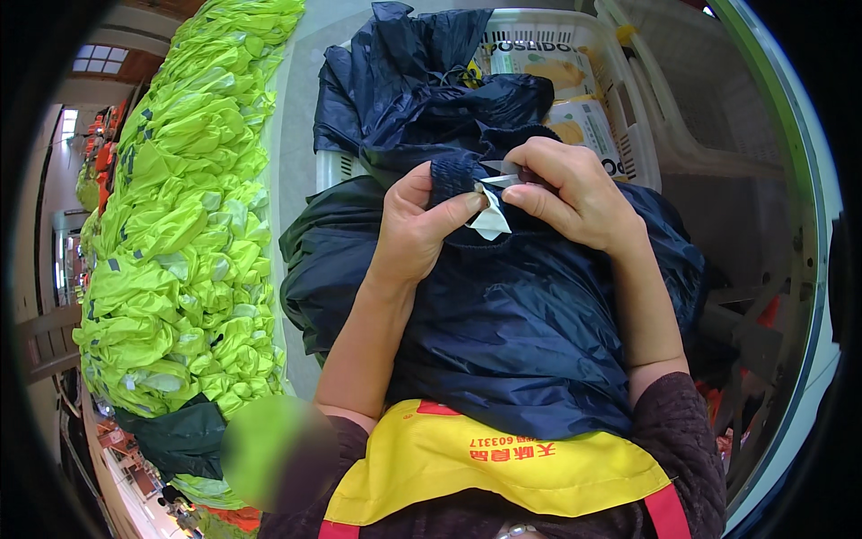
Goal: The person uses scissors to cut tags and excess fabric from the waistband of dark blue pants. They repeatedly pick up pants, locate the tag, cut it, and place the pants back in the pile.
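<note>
A dark navy garment of thin shiny fabric lies bunched in front of me, over my lap and the table edge. My left hand is closed on a ribbed knit band of it, with the thumb pressed at a white label. The label hangs down from the band. Close by on the right, my right hand is closed in a pinch, its thumb and fingertips beside the label. A thin pale piece shows at those fingertips; I cannot tell what it is.
A long heap of neon-yellow garments lies on the left. Behind my hands stands a white plastic basket holding printed packages, with dark fabric draped over it. A yellow apron covers my front. A dark green cloth lies lower left.
</note>
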`<state>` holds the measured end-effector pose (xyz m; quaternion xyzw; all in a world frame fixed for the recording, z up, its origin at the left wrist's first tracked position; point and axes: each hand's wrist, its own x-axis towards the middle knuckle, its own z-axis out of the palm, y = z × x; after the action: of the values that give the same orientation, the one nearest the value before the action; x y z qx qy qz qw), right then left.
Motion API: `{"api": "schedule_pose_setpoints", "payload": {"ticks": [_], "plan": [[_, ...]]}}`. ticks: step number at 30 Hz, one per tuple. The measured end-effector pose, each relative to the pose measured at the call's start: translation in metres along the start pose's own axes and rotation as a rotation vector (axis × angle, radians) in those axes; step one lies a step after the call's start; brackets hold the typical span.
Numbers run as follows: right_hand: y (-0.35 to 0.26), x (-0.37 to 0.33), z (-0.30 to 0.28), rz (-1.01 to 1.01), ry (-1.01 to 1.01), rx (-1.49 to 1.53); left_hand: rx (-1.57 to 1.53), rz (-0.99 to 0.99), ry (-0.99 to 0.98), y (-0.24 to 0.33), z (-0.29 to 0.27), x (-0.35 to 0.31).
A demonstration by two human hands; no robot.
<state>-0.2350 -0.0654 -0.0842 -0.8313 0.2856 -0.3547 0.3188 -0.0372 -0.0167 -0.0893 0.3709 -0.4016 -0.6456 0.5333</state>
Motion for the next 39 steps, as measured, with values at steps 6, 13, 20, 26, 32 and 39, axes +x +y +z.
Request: {"api": "schedule_pose_setpoints", "payload": {"ticks": [6,13,20,26,32,39], "plan": [[-0.001,0.0,0.001,0.028,0.021,-0.025,-0.007,-0.008,-0.031,-0.002,0.001,0.001],[0.003,0.001,0.003,0.007,0.037,-0.007,0.067,-0.023,-0.072,-0.002,-0.001,0.003],[0.002,-0.001,-0.001,0.212,0.155,0.227,0.069,-0.041,-0.082,0.001,0.001,0.001],[-0.019,-0.002,-0.004,0.081,0.108,-0.061,0.246,0.003,-0.114,0.003,0.007,0.001],[-0.029,-0.005,-0.001,0.054,0.056,-0.246,0.572,0.088,-0.112,0.0,0.007,0.002],[-0.027,-0.005,0.0,0.037,0.046,-0.299,0.724,0.127,-0.107,0.001,0.008,0.003]]}}
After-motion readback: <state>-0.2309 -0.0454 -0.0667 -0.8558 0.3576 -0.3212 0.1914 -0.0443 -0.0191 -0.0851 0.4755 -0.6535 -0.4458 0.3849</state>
